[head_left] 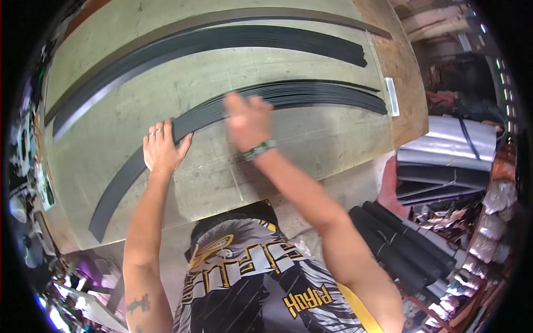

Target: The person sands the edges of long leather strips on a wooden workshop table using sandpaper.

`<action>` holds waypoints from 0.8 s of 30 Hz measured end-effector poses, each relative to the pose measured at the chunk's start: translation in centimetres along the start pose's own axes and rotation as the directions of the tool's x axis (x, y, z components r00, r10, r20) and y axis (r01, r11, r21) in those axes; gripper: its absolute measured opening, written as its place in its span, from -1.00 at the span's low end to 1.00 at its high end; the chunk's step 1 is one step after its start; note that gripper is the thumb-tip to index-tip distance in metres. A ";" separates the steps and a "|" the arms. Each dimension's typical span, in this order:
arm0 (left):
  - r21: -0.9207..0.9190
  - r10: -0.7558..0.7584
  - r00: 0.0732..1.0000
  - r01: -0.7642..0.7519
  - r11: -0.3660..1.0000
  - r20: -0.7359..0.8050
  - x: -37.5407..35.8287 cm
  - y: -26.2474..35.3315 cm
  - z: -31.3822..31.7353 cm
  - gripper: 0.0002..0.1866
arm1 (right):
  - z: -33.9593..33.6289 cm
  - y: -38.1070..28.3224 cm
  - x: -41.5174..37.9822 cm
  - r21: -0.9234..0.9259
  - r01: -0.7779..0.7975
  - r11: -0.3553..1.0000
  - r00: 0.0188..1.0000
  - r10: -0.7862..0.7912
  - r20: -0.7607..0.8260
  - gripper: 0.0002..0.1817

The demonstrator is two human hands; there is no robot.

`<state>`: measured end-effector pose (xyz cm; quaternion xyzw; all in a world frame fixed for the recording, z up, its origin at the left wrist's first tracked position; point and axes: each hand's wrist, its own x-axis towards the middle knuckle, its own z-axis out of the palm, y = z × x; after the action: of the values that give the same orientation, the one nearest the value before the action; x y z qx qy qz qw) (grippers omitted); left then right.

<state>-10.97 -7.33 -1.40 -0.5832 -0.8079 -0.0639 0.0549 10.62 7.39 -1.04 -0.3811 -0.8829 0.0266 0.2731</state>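
Observation:
A stack of long, thin, curved dark grey strips (pixel 311 95) lies across the table, fanned into layers toward its right end. My left hand (pixel 162 145) lies across the narrower left part of this stack, fingers over the far edge and thumb at the near edge, holding it against the tabletop. Over the middle of the stack is my right hand (pixel 248 123), smeared by motion; its fingers are too blurred to show whether they grip a strip. Farther back, a second bundle of curved dark strips (pixel 266 38) lies alongside a single brownish curved strip (pixel 222 18).
The pale worktable (pixel 194 72) has a wooden right edge, with a small whitish rectangular piece (pixel 392 96) near it. Silvery rolls (pixel 449 136) and black rolls (pixel 402 241) stand to the right. Assorted clutter surrounds the table's left side.

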 end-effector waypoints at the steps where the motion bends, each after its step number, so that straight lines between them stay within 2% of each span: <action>1: 0.017 0.000 1.000 0.000 1.000 0.001 0.2 0.1 -0.1 -0.26 | -2.3 5.1 0.0 -0.166 -0.078 0.983 0.992 0.094 0.086 -0.80; 2: 0.025 0.001 1.000 -0.002 1.000 0.011 0.1 -0.1 0.2 -0.22 | -5.3 9.9 0.1 -0.209 -0.129 0.969 0.991 0.119 -0.057 -0.81; 3: 0.026 0.000 0.999 -0.001 1.000 0.043 0.2 0.2 -0.2 -0.20 | -6.3 16.8 -1.4 -0.290 -0.209 0.934 0.978 0.202 -0.053 -0.81; 4: 0.030 -0.001 0.998 -0.001 1.000 0.071 0.3 0.4 -0.7 -0.18 | -7.6 22.7 -3.1 -0.406 -0.364 0.838 0.931 0.322 -0.172 -0.76; 5: 0.035 -0.001 0.996 -0.002 0.999 0.095 0.5 0.6 -1.1 -0.16 | -9.3 28.4 -4.6 -0.535 -0.537 0.652 0.822 0.546 -0.161 -0.69; 6: 0.018 -0.002 0.995 0.001 1.000 0.095 0.4 0.2 -0.6 -0.04 | -11.0 33.1 -6.0 -0.596 -0.559 0.577 0.786 0.597 -0.159 -0.67; 7: -0.003 -0.028 0.985 0.029 1.000 0.169 0.9 0.5 -1.8 0.00 | -12.7 37.7 -7.3 -0.654 -0.569 0.498 0.747 0.646 -0.157 -0.63; 8: -0.020 -0.053 0.969 0.060 0.998 0.242 1.4 1.2 -3.3 0.04 | -14.7 39.3 -7.0 -0.692 -0.586 0.422 0.683 0.716 -0.142 -0.60; 9: -0.034 -0.076 0.945 0.091 0.995 0.319 2.0 2.0 -4.4 0.08 | -16.3 39.9 -6.5 -0.687 -0.609 0.397 0.639 0.759 -0.128 -0.60; 10: -0.071 -0.064 0.942 0.093 0.993 0.328 3.1 3.0 -4.4 0.18 | -15.9 40.0 -6.6 -0.639 -0.638 0.430 0.663 0.729 -0.171 -0.62; 12: -0.205 0.063 0.971 -0.015 0.979 0.229 6.1 6.8 -3.8 0.19 | -14.1 38.5 -6.0 -0.533 -0.665 0.523 0.703 0.679 -0.211 -0.66; 14: -0.291 0.190 0.973 -0.146 0.946 0.129 9.2 11.8 -2.7 0.18 | -10.9 30.5 -3.2 -0.420 -0.658 0.625 0.735 0.656 -0.175 -0.71; 15: -0.292 0.223 0.966 -0.177 0.940 0.133 10.2 14.0 -1.4 0.15 | -7.6 26.9 -3.3 -0.439 -0.542 0.716 0.837 0.509 -0.203 -0.70; 16: -0.263 0.202 0.964 -0.153 0.953 0.174 10.1 16.3 -0.7 0.09 | -6.9 21.3 -2.6 -0.342 -0.530 0.776 0.847 0.505 -0.166 -0.72; 18: -0.220 0.172 0.960 -0.123 0.968 0.219 9.2 18.6 0.4 -0.01 | -4.3 13.2 -3.9 -0.235 -0.266 0.935 0.961 0.276 0.009 -0.72; 21: -0.179 0.185 0.954 -0.145 0.973 0.235 6.2 19.5 0.8 -0.09 | -7.0 13.1 -5.7 -0.096 -0.030 0.995 0.995 0.039 0.092 -0.74; 23: -0.171 0.202 0.947 -0.162 0.972 0.252 4.3 19.8 0.1 -0.13 | -9.3 21.2 -5.8 -0.051 -0.363 0.930 0.931 0.360 -0.066 -0.75; 24: -0.188 0.182 0.941 -0.131 0.973 0.285 4.1 20.3 -0.4 -0.24 | -11.2 25.6 -6.3 -0.240 -0.365 0.900 0.931 0.358 -0.073 -0.76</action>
<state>7.04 2.79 0.44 -0.6512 -0.7497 -0.0370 -0.1124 36.63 19.41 -0.94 -0.5698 -0.7893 -0.0397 0.2253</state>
